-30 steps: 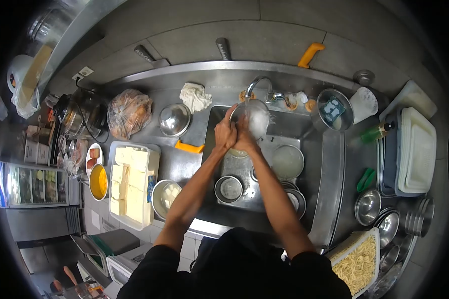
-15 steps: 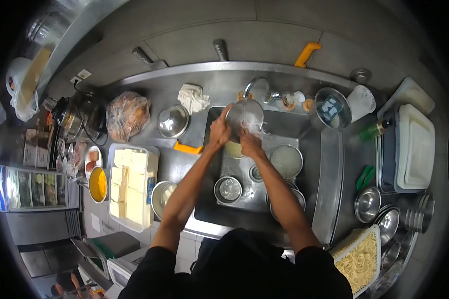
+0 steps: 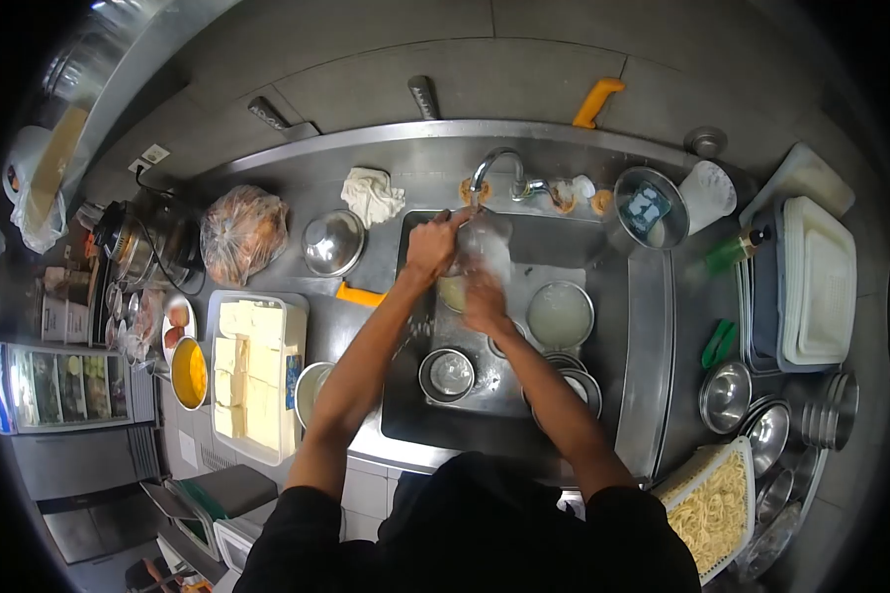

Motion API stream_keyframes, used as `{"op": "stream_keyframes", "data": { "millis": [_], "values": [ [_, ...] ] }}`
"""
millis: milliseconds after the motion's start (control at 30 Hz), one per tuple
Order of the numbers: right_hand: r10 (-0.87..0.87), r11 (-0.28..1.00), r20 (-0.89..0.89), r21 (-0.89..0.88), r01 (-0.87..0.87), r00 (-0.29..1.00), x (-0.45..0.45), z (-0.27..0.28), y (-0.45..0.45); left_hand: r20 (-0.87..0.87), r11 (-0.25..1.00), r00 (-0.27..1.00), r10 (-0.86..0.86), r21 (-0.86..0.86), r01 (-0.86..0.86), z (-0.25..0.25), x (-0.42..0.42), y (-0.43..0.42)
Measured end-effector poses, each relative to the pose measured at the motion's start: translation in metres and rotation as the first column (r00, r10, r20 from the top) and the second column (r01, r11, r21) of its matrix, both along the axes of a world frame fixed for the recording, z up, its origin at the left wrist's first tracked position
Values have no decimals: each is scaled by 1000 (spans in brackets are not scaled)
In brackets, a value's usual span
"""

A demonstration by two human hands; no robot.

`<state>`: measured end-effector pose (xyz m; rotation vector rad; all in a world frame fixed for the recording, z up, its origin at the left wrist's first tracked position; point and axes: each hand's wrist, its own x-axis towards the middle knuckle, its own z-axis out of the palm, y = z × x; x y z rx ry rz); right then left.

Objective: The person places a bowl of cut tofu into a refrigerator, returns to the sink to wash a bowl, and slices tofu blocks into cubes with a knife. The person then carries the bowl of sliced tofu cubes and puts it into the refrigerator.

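Note:
Under the running faucet [image 3: 494, 163], a round metal bowl [image 3: 487, 243] is tilted in the sink and smeared by motion and water. My left hand [image 3: 433, 245] grips its left edge, fingers wrapped round the rim near the spout. Close to the bowl's lower side is my right hand [image 3: 483, 298], too blurred to show its fingers. Below it in the sink stand a small metal bowl [image 3: 446, 376] and, to the right, a round pan of cloudy water [image 3: 561, 314]. More metal bowls are partly hidden behind my right forearm.
Left of the sink [image 3: 603, 395] are a tub of pale blocks [image 3: 259, 381], a domed metal lid [image 3: 333, 243], a yellow-orange handle [image 3: 360, 295] and a cloth [image 3: 372, 197]. On the right stand a metal pot [image 3: 651, 208], stacked bowls [image 3: 727, 397] and a basket of noodles [image 3: 710, 514].
The bowl has tipped and blurred under the water. My right hand has moved down and slightly left, away from the bowl's middle. Droplets now fly out left of my right hand.

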<state>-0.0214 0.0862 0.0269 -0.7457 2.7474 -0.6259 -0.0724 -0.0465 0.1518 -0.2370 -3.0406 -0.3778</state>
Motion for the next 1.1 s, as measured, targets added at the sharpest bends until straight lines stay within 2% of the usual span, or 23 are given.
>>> {"op": "stream_keyframes", "data": {
  "millis": [33, 67, 133, 167, 200, 267, 300, 367, 400, 467, 500, 533, 567, 600, 667, 733, 800, 900, 967, 1000, 1033, 1067, 1100],
  "values": [
    [-22, 982, -541, 148, 121, 841, 2, -28, 11, -11, 994, 1000, 12, -105, -13, -3, -2, -3],
    [-17, 983, -542, 146, 114, 840, 6, -14, 12, -12, 994, 1000, 18, -106, -19, -5, 0, -6],
    [-252, 961, -54, -130, 243, 966, 9, 8, 19, 11, 998, 999, 34, -49, -34, -14, 3, -11],
    [-362, 838, -82, -465, 286, 929, 1, -6, 26, 14, 998, 999, 33, -45, -32, -22, 5, -12],
    [-356, 842, -87, -461, 279, 930, -5, -10, 34, 24, 981, 985, 170, 93, -172, -30, 5, -14],
    [-469, 206, 634, -599, 774, 615, -6, 7, 44, 61, 924, 950, 306, 221, -312, -69, 5, -23],
    [-261, 193, 832, -452, 871, 490, -15, 16, 57, 207, 764, 907, 368, 488, -422, -101, 6, -27],
    [-121, 246, 864, -450, 858, 488, -27, 42, 64, 338, 298, 876, 343, 846, -443, -114, 11, -7],
    [24, 303, 884, -452, 839, 467, -30, 54, 66, 463, 163, 826, 321, 832, -530, -111, 19, 8],
    [-36, 397, 834, -494, 774, 550, -41, 45, 70, 597, 116, 771, 223, 769, -629, -142, 24, 18],
    [-301, 583, 655, -449, 678, 693, -57, 4, 83, 600, 99, 767, 226, 769, -631, -135, 29, 25],
    [-471, 741, 369, -328, 586, 801, -62, 0, 88, 613, 231, 758, 225, 722, -652, -129, 35, 29],
    [-445, 859, -294, -408, 310, 846, -56, -6, 92, 626, 355, 746, 229, 660, -663, -119, 41, 32],
    [-417, 871, -294, -399, 286, 860, -52, -12, 98, 631, 329, 736, 246, 660, -676, -124, 43, 31],
    [-231, 972, -318, -125, 201, 919, -27, 31, 91, 340, 599, 886, 316, 653, -464, -166, 56, 12],
    [-181, 983, -312, -82, 164, 932, -25, 15, 105, 379, 656, 908, 178, 643, -396, -99, 98, 10],
    [143, 989, -535, 57, -133, 833, -18, -6, 132, 355, 617, 932, 79, 717, -325, -47, 156, 9],
    [245, 969, -512, 116, -216, 823, -8, 8, 163, 205, 627, 973, 107, 745, -226, 0, 250, 3],
    [-18, 979, -264, 192, 71, 964, 2, 41, 169, 168, 537, 920, 353, 769, -346, 6, 315, -2],
    [12, 978, -264, 203, 44, 964, 7, 59, 158, 195, 433, 849, 491, 791, -432, 9, 345, -8],
    [-53, 998, -254, -48, 43, 966, 17, 82, 132, 405, 116, 492, 770, 670, -733, 24, 379, -19],
    [-142, 950, -212, -302, 73, 967, 28, 92, 114, 273, 107, 375, 886, 666, -738, 10, 392, -31],
    [-197, 894, 31, -404, 193, 980, 30, 81, 95, 111, 148, 305, 946, 689, -710, -9, 400, -43]
  ]
}}
